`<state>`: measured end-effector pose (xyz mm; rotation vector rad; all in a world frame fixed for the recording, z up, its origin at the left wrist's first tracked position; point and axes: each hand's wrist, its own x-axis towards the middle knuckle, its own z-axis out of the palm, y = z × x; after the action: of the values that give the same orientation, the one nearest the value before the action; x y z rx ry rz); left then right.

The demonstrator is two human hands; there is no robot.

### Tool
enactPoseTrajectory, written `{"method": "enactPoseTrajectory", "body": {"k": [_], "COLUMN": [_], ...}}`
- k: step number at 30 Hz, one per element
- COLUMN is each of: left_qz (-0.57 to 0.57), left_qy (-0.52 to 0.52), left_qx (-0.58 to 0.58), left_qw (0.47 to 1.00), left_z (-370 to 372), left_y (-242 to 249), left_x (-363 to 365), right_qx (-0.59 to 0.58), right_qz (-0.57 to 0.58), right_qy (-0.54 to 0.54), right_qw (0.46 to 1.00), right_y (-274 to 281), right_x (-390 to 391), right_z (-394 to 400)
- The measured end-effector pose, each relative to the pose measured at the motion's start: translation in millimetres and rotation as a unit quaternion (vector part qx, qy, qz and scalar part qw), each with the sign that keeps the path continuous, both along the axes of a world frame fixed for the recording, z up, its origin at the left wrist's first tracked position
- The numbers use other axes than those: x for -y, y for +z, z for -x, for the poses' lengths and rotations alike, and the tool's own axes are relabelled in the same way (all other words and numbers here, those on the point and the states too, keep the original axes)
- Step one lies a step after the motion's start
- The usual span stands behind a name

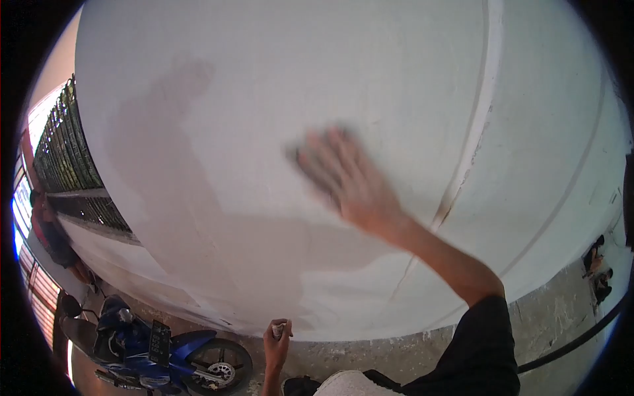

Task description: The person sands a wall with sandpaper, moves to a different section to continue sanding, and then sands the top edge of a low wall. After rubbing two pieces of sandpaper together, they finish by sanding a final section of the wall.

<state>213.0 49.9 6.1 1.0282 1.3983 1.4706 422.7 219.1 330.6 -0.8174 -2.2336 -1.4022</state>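
My right hand (360,188) is stretched out against a pale white wall (277,79), smeared by motion. Under its fingers lies a dark flat pad (318,173), pressed to the wall; its exact kind is too blurred to tell. Low in the view, my left hand (277,335) is closed with the fingers curled in front of the wall's base. Something small and greyish seems to show between those fingers, but I cannot make out what it is.
A blue motorcycle (158,353) stands at lower left. Beyond it, a person (53,234) is near a dark slatted grille (66,148). A vertical seam (472,132) runs down the wall. Dark objects (598,270) sit at far right, above a black hose-like line (574,340).
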Motion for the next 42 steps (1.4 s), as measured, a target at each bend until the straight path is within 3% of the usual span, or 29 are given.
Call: {"method": "enactPoseTrajectory", "body": {"k": [2, 4, 6, 7, 8, 10, 12, 15, 17, 19, 22, 26, 28, 30, 32, 34, 37, 41, 42], "left_qz": [0.01, 0.014, 0.023, 0.025, 0.03, 0.04, 0.015, 0.046, 0.049, 0.049, 0.038, 0.041, 0.027, 0.025, 0.018, 0.034, 0.038, 0.059, 0.061], "left_qy": [0.014, 0.026, 0.034, 0.037, 0.038, 0.037, 0.046, 0.059, 0.058, 0.049, 0.06, 0.064, 0.074, 0.088, 0.097, 0.101, 0.11, 0.131, 0.132], "left_qx": [-0.01, -0.018, -0.026, -0.029, -0.02, -0.01, -0.045, -0.011, -0.013, -0.016, -0.017, 0.005, 0.01, 0.017, 0.028, 0.03, 0.034, 0.046, 0.046], "left_qw": [1.0, 0.999, 0.999, 0.999, 0.999, 0.998, 0.998, 0.997, 0.997, 0.997, 0.997, 0.997, 0.997, 0.996, 0.995, 0.994, 0.993, 0.989, 0.988], "left_z": [4, 8, 16, 18, 20, 21, 24, 26, 31, 42, 64, 93, 106, 122, 139, 155, 183, 217, 224], "left_y": [-4, -6, -6, -7, -8, -12, -16, -14, -13, -10, -8, -7, 1, -13, -25, -30, -28, -17, -16], "left_x": [10, 17, 24, 26, 27, 29, 29, 34, 39, 44, 48, 49, 51, 55, 60, 73, 86, 91, 90], "right_qx": [0.049, 0.051, 0.03, -0.002, -0.079, -0.127, -0.166, -0.12, -0.043, -0.002, 0.028, -0.16, -0.195, -0.228, -0.028, 0.04, 0.042, -0.14, -0.141], "right_qz": [0.104, 0.121, 0.23, 0.092, 0.047, -0.043, -0.07, -0.005, 0.078, 0.054, 0.08, -0.07, -0.104, -0.135, -0.07, 0.1, 0.063, -0.124, -0.122], "right_qy": [0.035, 0.082, 0.093, 0.051, 0.091, 0.033, 0.015, -0.014, -0.016, 0.015, -0.004, 0.026, 0.045, 0.061, -0.003, 0.098, 0.111, 0.086, 0.087], "right_qw": [0.993, 0.988, 0.968, 0.994, 0.992, 0.99, 0.984, 0.993, 0.996, 0.998, 0.996, 0.984, 0.974, 0.962, 0.997, 0.989, 0.991, 0.979, 0.979], "right_y": [-74, -76, -45, -25, 8, 69, 73, 5, -73, -130, -91, 59, 85, 75, 15, -38, -8, 97, 107], "right_x": [6, 14, 5, -3, -4, 4, 0, 7, 8, 2, 4, 0, -10, -13, -16, -9, -12, -23, -28], "right_z": [-18, -25, -30, -31, -25, -23, -19, -6, -6, -8, 1, 41, 64, 93, 126, 151, 163, 182, 190]}}
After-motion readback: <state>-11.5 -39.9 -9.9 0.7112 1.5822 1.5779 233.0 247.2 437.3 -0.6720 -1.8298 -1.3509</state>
